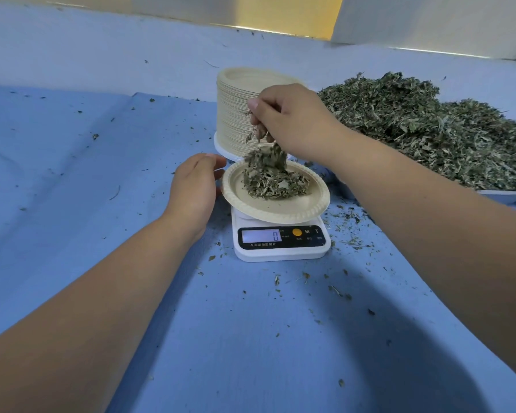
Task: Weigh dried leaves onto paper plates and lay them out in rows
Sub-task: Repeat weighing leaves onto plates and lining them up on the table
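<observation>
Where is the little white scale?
In the head view, the scale sits on the blue cloth under the paper plate, in front of the plate stack and left of the leaf pile.

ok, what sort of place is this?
Probably a herb-portioning workbench rather than a kitchen: a bulk heap of dried leaves, a tall stack of paper plates and a digital scale on a blue cloth.
</observation>
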`<state>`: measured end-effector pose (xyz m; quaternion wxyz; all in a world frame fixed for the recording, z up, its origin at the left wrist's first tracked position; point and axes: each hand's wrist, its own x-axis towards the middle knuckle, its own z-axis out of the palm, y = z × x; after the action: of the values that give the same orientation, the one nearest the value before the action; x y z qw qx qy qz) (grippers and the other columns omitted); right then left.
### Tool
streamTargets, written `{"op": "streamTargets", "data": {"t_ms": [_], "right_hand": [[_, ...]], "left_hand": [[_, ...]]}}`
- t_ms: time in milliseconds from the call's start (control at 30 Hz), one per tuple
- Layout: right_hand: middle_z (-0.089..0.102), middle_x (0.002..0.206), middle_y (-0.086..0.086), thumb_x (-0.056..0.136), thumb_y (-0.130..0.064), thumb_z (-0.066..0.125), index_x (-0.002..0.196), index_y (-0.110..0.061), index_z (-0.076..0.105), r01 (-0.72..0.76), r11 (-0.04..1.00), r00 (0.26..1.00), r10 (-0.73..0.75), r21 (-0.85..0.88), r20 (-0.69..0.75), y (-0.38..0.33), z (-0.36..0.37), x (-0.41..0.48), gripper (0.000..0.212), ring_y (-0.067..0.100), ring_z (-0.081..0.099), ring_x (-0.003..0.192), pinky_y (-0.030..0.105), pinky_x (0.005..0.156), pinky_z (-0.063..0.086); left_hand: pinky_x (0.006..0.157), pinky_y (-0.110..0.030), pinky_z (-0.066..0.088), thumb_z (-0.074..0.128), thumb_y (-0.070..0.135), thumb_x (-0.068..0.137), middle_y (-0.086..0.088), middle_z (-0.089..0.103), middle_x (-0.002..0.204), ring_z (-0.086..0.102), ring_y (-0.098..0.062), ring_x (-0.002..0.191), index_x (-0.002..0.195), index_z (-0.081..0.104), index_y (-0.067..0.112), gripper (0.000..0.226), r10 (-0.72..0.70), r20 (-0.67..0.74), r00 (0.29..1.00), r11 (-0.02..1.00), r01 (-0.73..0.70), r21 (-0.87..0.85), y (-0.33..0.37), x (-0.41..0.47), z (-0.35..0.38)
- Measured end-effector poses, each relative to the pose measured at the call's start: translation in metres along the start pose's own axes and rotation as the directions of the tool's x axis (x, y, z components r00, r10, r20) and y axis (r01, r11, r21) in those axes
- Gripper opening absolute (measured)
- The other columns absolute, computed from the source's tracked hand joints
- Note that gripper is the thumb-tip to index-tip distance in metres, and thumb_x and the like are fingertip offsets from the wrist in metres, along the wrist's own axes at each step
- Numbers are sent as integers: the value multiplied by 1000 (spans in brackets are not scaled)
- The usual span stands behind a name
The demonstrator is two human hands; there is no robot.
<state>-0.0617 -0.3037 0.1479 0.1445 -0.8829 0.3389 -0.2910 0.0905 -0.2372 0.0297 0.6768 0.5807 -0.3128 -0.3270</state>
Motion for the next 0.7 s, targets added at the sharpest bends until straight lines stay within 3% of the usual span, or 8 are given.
{"op": "streamTargets", "data": {"t_ms": [167,267,400,500,600,700], "right_hand": [[68,74,5,106,-33,47,90,-11,70,-9,1000,1000,9,-4,-26,1,5,-4,36,17,57,64,33,65,47],[65,73,2,106,-33,46,88,-9,70,-15,1000,998,15,4,-57,4,1,-6,37,11,50,57,33,60,41],[69,78,9,105,-34,47,88,-10,69,-30,999,988,23,-40,-151,24,-9,-18,37,19,56,63,31,63,45],[68,77,8,105,-35,46,85,-10,67,-137,985,957,105,-100,-269,57,-18,-36,38,23,58,66,31,64,46],[64,71,9,104,-40,46,86,-10,65,-297,942,906,225,-158,-359,96,-23,-62,40,27,56,62,33,61,47],[63,75,2,100,-33,51,95,-15,67,-405,886,890,324,-226,-322,123,-21,-83,25,28,58,70,34,63,47]], "left_hand": [[92,-44,60,51,26,87,-1,76,109,70,-15,107,97,76,15,29,-20,2,1000,1000,20,-5,-1,2,-1],[96,-47,58,53,27,87,2,77,107,70,-14,107,92,76,20,24,-13,10,1000,1000,13,2,3,-1,-1],[88,-32,56,54,39,83,16,75,103,68,-1,103,88,77,32,25,59,66,996,996,-63,62,9,-12,-2],[90,-26,50,54,38,84,20,74,104,66,2,105,93,77,35,25,99,90,991,990,-107,89,12,-17,-2],[102,-44,54,58,32,88,12,75,107,66,-7,110,97,78,31,22,100,92,991,990,-108,87,14,-19,-2],[107,-46,50,60,27,94,10,74,112,66,-10,114,101,78,29,20,111,109,988,987,-122,101,14,-21,-1]]}}
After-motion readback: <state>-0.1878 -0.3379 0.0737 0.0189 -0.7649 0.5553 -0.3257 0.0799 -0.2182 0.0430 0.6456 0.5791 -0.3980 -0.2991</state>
